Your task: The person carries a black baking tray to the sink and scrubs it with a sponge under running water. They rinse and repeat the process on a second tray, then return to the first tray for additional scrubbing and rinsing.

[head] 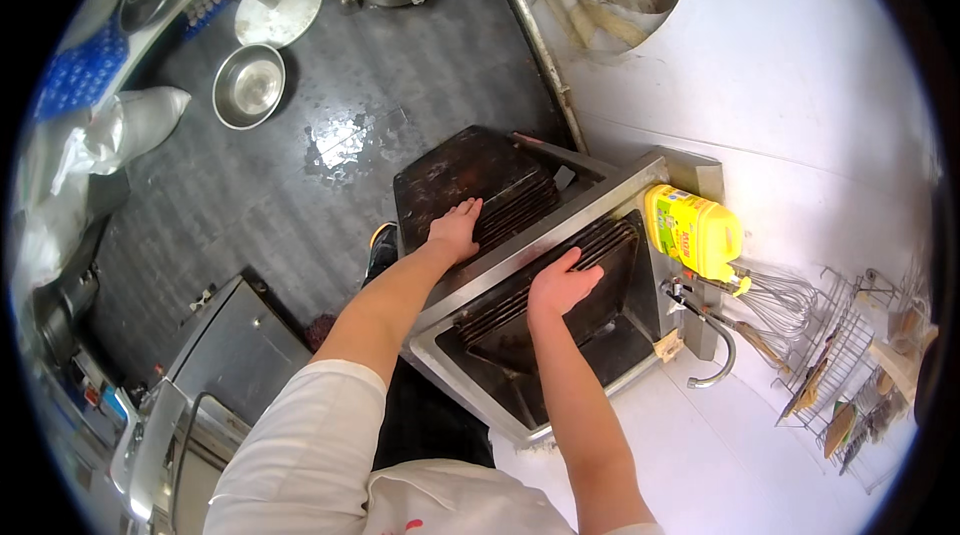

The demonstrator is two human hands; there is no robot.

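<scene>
In the head view, my left hand (456, 229) lies with its fingers spread on the edges of a stack of dark, blackened baking trays (469, 178) beside the sink. My right hand (564, 286) is over the metal sink (517, 430), its thumb apart from the fingers, next to more dark trays (622, 242) that lean on edge inside the basin. Its fingertips are near the trays' rims; whether they touch is hard to tell. A curved metal faucet (724, 362) is at the right side of the sink.
A yellow detergent bottle (694, 231) lies at the sink's right end, near wire whisks (780, 302) and a wire rack (825, 362) of utensils. Steel bowls (250, 87) and a round white board (279, 7) are farther off on the wet dark floor. A metal cabinet (244, 347) stands left.
</scene>
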